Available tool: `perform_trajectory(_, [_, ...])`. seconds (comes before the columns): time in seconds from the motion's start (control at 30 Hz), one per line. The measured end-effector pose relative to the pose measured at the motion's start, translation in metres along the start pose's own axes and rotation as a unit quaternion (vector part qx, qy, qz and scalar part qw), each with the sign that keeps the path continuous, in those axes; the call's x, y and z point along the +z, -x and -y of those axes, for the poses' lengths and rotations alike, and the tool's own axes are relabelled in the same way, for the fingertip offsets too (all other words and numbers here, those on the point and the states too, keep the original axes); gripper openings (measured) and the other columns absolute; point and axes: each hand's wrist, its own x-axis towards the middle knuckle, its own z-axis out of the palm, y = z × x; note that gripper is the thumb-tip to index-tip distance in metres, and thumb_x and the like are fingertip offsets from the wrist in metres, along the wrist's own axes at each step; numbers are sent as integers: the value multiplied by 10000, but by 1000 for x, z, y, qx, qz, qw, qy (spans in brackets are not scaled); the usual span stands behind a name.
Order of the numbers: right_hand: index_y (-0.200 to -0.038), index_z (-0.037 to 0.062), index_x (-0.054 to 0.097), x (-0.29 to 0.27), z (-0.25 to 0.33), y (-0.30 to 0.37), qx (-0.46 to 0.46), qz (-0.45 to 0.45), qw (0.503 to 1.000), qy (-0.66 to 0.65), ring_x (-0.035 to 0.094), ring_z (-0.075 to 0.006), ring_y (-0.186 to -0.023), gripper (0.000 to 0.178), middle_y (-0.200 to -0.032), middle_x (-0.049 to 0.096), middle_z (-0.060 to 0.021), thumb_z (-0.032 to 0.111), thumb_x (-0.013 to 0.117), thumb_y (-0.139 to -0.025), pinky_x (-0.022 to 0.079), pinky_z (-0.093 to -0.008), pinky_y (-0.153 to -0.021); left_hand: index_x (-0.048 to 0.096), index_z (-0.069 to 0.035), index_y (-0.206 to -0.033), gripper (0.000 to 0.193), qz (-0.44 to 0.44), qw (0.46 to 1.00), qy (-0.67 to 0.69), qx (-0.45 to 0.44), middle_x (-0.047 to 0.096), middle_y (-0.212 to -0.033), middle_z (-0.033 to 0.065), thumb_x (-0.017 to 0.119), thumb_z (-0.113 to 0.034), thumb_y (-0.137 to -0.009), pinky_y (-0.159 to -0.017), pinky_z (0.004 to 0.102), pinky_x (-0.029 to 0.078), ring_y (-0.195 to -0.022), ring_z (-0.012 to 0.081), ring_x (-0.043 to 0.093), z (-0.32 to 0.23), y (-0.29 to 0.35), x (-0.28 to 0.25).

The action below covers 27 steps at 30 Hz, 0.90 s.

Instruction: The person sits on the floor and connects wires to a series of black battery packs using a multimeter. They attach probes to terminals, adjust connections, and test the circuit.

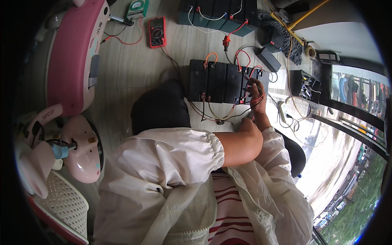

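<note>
A row of black batteries (216, 83) lies on the floor in front of me, joined by orange, red and dark wires at their terminals. My right hand (257, 97) is at the right end of the row, its fingers closed around thin red and black leads (256, 99) beside the terminals. What tips those leads have is too small to make out. My left forearm crosses in front of my body, and my left hand (247, 124) is just below the right one, near the right wrist. Its fingers are mostly hidden.
A red multimeter (157, 32) lies on the floor, its leads running toward my dark-clothed leg. More batteries (220, 14) stand at the back, near a mop (286, 36). A black charger-like box (268, 59) and a power strip (282, 111) are at right. A pink scooter (75, 57) stands left.
</note>
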Motion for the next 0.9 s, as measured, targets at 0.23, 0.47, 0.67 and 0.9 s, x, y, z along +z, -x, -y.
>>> perform_trajectory(0.23, [-1196, 46, 562, -25, 2, 35, 50, -62, 997, 2, 609, -118, -803, 344, -1000, 628, -72, 312, 527, -981, 469, -230, -621, 704, -105, -1081, 408, -20, 999, 8, -30, 663, -1097, 62, 774, -215, -695, -815, 369, 408, -1057, 233, 580, -1, -12, 13])
perform_trajectory(0.47, [-1222, 62, 543, -17, -4, 48, 39, -30, 999, 0, 613, -118, -820, 276, -1088, 609, -68, 222, 491, -1003, 489, -244, -686, 711, -92, -1060, 412, -10, 1000, -12, 1, 661, -1102, 71, 786, -212, -673, -819, 381, 432, -1056, 242, 584, 3, 19, -9])
perform_trajectory(0.67, [-1222, 62, 537, -17, -4, 47, 32, -22, 999, 2, 635, -132, -857, 267, -1074, 606, -74, 210, 480, -1008, 494, -256, -692, 710, -77, -1061, 411, -14, 999, 33, -37, 661, -1108, 77, 778, -193, -673, -824, 382, 440, -1054, 246, 586, 6, 18, -10])
perform_trajectory(0.9, [-1213, 47, 538, -13, 3, 47, 22, -21, 999, 23, 644, -126, -815, 271, -998, 627, -75, 215, 472, -1010, 500, -248, -676, 701, -74, -1083, 359, -24, 997, 61, -50, 654, -1127, 93, 716, -184, -742, -839, 383, 433, -1068, 252, 584, 6, 17, -9])
